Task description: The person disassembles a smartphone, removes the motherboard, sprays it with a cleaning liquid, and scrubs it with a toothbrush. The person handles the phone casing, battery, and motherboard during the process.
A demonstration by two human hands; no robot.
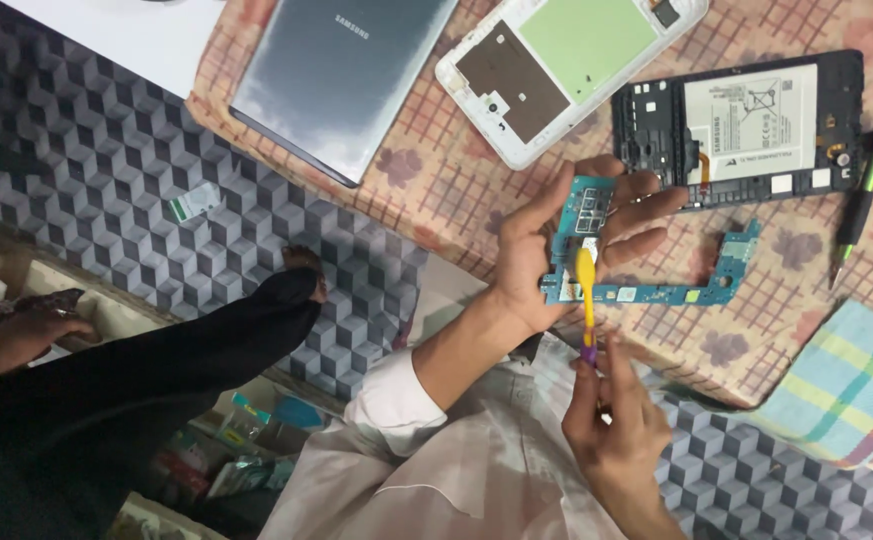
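My left hand (531, 250) holds a teal L-shaped circuit board (656, 292) upright by its upper part, fingers wrapped around it. My right hand (611, 425) grips the purple handle of a yellow toothbrush (586, 300), and the brush head rests against the board's face. Both hands hover over a pink checked floral cloth (436, 190). Just beyond the board lies a black tablet frame with a white battery (746, 115).
A grey tablet back cover (336, 70) and a white tablet frame (556, 60) lie on the cloth further out. A black-and-green screwdriver (861, 200) lies at right, above a folded checked towel (846, 390). Another person's black sleeve (156, 370) reaches in from the left.
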